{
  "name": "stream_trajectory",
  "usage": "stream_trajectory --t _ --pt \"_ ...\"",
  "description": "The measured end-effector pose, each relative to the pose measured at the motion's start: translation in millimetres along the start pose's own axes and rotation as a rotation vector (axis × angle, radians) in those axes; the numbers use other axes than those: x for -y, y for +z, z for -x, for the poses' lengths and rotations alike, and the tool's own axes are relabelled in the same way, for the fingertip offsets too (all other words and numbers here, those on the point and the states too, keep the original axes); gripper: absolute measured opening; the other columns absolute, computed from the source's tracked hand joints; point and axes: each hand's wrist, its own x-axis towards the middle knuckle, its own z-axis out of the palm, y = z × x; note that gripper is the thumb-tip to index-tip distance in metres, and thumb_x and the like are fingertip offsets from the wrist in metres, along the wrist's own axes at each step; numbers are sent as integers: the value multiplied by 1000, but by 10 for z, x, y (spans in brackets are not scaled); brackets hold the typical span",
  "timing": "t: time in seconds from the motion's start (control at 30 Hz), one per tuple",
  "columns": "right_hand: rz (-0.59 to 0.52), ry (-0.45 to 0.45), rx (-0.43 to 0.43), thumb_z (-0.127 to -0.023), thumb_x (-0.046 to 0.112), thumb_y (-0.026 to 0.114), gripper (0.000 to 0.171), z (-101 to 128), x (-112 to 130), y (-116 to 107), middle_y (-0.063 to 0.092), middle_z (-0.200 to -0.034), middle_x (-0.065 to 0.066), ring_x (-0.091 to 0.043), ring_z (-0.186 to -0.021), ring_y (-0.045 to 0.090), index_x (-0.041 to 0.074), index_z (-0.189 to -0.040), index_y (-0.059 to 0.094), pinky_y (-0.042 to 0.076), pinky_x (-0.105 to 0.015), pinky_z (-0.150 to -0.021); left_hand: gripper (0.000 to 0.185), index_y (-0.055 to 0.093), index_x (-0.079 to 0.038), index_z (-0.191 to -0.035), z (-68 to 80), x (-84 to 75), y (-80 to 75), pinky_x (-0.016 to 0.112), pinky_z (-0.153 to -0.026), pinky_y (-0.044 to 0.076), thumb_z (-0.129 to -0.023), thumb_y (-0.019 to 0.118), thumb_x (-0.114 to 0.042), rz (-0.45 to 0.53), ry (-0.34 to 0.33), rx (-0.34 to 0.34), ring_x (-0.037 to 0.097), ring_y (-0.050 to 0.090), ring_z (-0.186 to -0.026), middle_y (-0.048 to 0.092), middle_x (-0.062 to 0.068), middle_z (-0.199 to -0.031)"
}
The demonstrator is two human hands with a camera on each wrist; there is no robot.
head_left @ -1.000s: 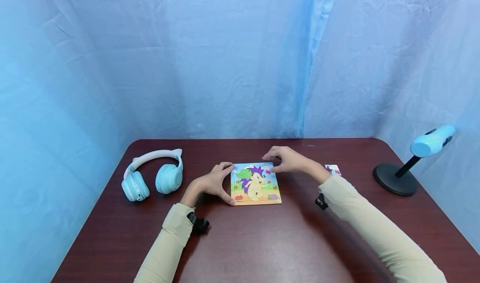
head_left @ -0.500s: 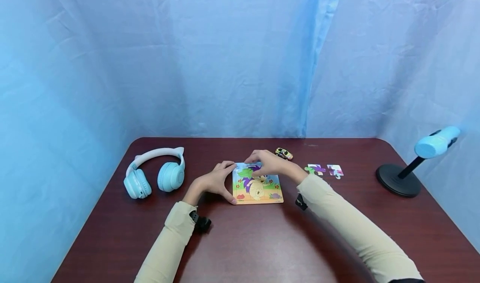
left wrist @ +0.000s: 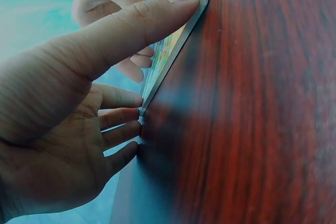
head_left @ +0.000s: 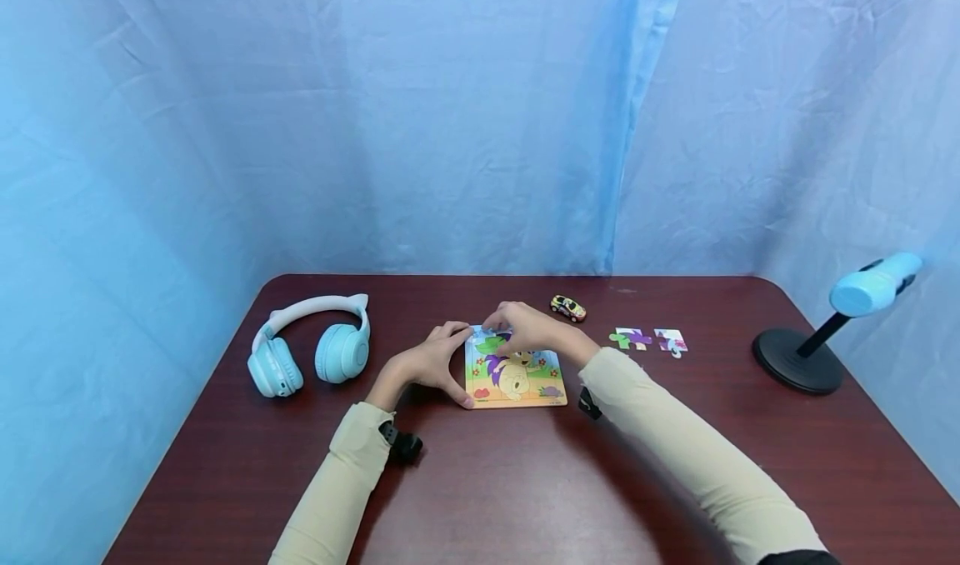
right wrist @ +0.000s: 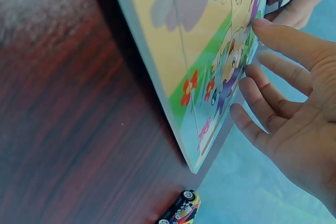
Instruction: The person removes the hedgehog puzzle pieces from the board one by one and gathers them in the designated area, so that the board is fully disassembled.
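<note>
while left hand (head_left: pixel 429 363) braces puzzle board (head_left: pixel 516 379) left edge with spread fingers, right hand (head_left: pixel 525 328) presses straight fingers on top.

Bare table (head_left: pixel 525 482) lies open before the puzzle board (head_left: pixel 517 379); headphones (head_left: pixel 311 346) flank left, toy car (head_left: pixel 567 307) behind.

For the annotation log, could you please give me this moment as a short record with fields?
Surface: dark red table
Left hand: straight thumb and fingers brace the left edge of the puzzle board
Right hand: fingertips on the board's far part
Loose puzzle pieces: two, right of the board, apart from both hands
Toy car: behind the board
Headphones: light blue, far left
Stand: black base, far right
</note>
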Motion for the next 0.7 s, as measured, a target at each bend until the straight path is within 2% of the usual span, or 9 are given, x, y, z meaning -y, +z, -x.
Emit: stream_trajectory --t 0.37,0.7 --pt "-37 60 11 -87 17 82 44 -59 -25 9 61 -121 -12 -29 -115 62 8 -129 70 56 -39 -92 118 27 -6 -162 -3 -6 1 54 -119 35 -71 93 -42 4 1 -10 32 26 -148 27 12 -163" --pt "-52 72 25 -87 15 83 44 -64 7 -9 61 -122 -14 -26 -110 60 4 -128 69 55 -39 -91 119 26 -6 -162 -6 1 2 54 -119 34 -71 94 -41 10 0 -5 33 26 -148 26 13 -164"
